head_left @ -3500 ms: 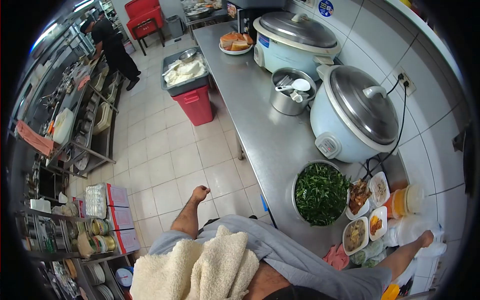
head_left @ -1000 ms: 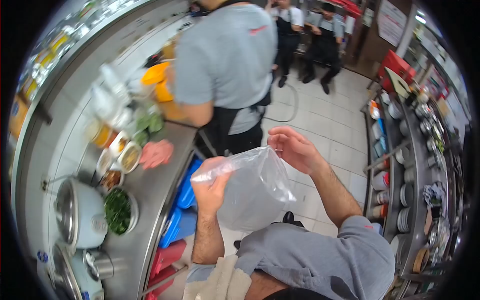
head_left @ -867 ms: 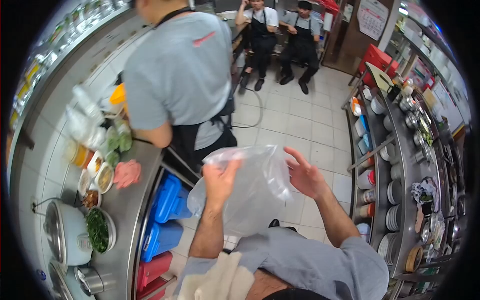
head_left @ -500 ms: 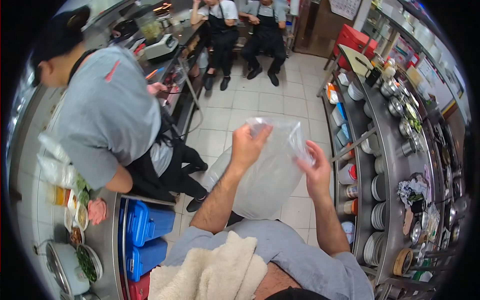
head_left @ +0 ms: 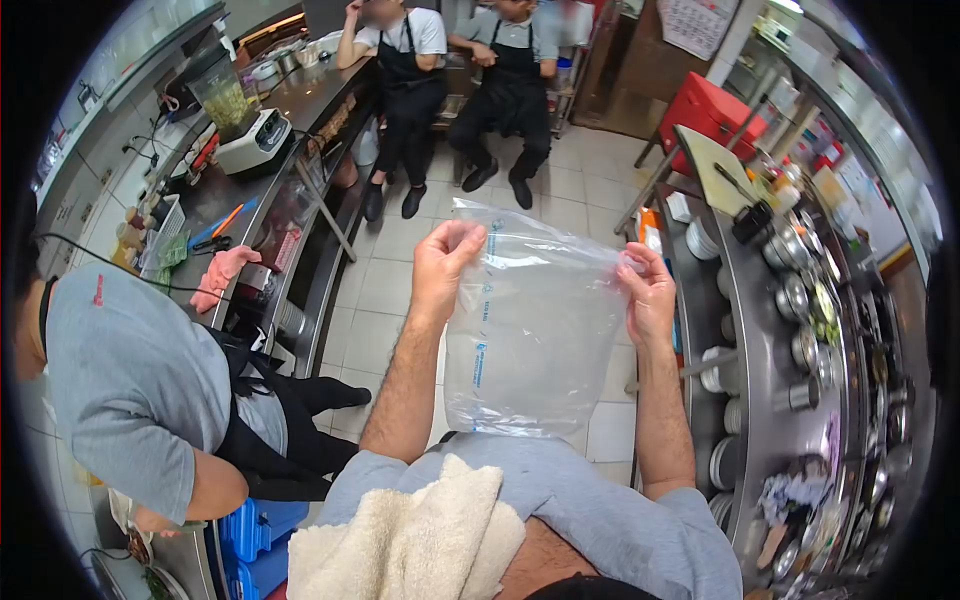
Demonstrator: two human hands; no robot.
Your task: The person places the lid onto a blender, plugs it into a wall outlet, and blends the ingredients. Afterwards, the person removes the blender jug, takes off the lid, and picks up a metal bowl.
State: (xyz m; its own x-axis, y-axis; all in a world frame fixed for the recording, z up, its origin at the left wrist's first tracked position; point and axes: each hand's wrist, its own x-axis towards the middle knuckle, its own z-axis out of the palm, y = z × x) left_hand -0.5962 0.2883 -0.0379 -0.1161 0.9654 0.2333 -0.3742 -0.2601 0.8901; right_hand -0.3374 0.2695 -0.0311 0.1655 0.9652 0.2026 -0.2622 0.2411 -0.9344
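A clear plastic bag (head_left: 535, 340) with blue print down its left side hangs spread flat in front of my chest. My left hand (head_left: 446, 262) pinches its upper left edge, and my right hand (head_left: 648, 290) pinches the upper right corner. The bag's lower edge reaches the front of my grey shirt (head_left: 560, 475). A cream towel (head_left: 410, 535) lies over the shirt at the lower left.
At the left, a co-worker in grey (head_left: 140, 370) leans over a counter. Two people in black aprons sit ahead. A blender (head_left: 230, 110) stands on the far left counter. Steel shelving (head_left: 760, 400) with bowls and pans runs along the right.
The view has turned left from the rice cookers' counter and come round to the aisle. A bag has come into my hands; the right hand has closed on it, and the bag is now stretched flat.
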